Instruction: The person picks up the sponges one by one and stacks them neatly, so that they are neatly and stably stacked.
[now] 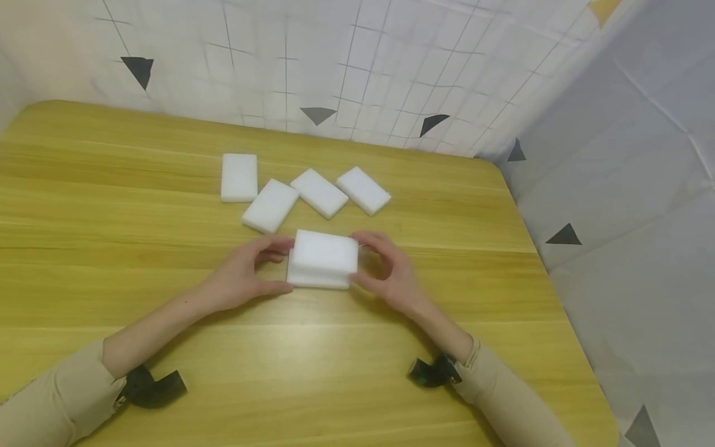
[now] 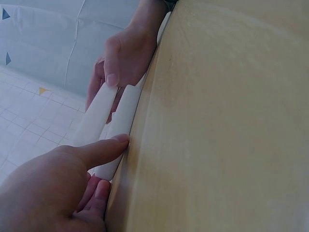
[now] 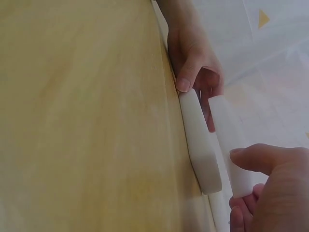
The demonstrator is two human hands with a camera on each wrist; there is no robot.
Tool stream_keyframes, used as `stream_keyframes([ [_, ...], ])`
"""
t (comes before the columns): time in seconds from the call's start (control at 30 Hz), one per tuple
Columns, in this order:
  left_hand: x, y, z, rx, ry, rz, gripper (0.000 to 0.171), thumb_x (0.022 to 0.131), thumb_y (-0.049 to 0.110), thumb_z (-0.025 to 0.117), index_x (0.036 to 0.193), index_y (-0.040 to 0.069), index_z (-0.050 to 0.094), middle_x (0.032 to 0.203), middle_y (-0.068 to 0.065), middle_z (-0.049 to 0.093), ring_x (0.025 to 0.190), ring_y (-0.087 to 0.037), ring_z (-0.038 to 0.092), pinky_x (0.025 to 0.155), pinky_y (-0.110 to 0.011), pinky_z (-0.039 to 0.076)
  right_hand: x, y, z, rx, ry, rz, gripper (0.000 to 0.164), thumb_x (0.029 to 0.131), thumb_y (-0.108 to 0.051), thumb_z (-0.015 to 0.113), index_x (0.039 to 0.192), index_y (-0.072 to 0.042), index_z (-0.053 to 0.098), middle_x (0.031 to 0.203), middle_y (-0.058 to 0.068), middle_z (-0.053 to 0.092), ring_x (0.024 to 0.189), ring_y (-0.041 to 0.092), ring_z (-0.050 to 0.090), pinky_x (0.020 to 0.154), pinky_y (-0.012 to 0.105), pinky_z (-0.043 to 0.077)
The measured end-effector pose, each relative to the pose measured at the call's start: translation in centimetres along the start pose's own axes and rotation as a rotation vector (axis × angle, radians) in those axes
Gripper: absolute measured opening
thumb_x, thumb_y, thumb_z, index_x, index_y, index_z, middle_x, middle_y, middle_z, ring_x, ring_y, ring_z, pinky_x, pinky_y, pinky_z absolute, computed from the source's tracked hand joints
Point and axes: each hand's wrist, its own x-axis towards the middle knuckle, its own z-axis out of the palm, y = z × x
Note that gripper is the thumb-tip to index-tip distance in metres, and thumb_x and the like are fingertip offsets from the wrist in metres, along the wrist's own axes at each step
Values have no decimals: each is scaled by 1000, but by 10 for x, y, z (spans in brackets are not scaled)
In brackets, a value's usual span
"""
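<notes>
My right hand (image 1: 398, 279) pinches a white rectangular sponge (image 1: 326, 251) by its right end, thumb on the near edge and fingers on the far edge. This sponge is held just above a second white sponge (image 1: 318, 281) that lies flat on the table. In the right wrist view a narrow gap shows between the raised sponge (image 3: 229, 135) and the lower sponge (image 3: 198, 140). My left hand (image 1: 240, 276) grips the lower sponge at its left end, the thumb (image 2: 118, 141) on the near edge. The upper sponge covers much of the lower one in the head view.
Several more white sponges lie in a loose row farther back, among them a left one (image 1: 239, 178) and a right one (image 1: 364, 190). A wooden table (image 1: 279, 372) carries everything. Behind it hangs a white gridded sheet (image 1: 313, 56); a grey-white sheet (image 1: 631, 217) hangs at the right.
</notes>
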Motion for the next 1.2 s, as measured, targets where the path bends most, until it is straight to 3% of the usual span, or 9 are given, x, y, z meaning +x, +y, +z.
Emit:
stream_keyframes([
  [0.23,0,2,0,-6,-3,-15,77,75,8,88,141,0,49,139,-17,56,121,-30,60,104,-33,50,-1,-1,1,-14,-22,-6,66,76,7,81,137,-5,58,137,8,57,127,23,51,115,45,40],
  [0.5,0,2,0,-16,-3,-23,78,75,8,88,141,-3,47,137,-18,56,121,-31,59,105,-34,50,-1,0,0,-30,-53,-33,66,77,8,81,137,-3,57,137,11,57,128,24,51,115,38,40],
  [0.83,1,2,0,-9,-2,-36,78,75,9,88,142,0,48,135,-18,57,119,-30,60,104,-34,50,0,0,1,-56,-85,-36,68,74,9,82,136,0,57,137,14,57,131,23,49,118,35,37],
  [1.03,1,2,0,-12,5,-28,78,75,8,88,141,1,48,133,-18,58,118,-30,61,103,-34,51,0,0,2,-50,-96,-50,69,72,12,82,135,6,55,137,20,56,130,27,49,117,40,39],
  [1.2,0,2,0,-12,6,-26,77,75,8,88,141,1,49,132,-18,58,118,-30,61,103,-34,51,0,1,1,-54,-108,-50,68,73,10,82,135,2,57,136,16,57,130,25,50,115,43,41],
])
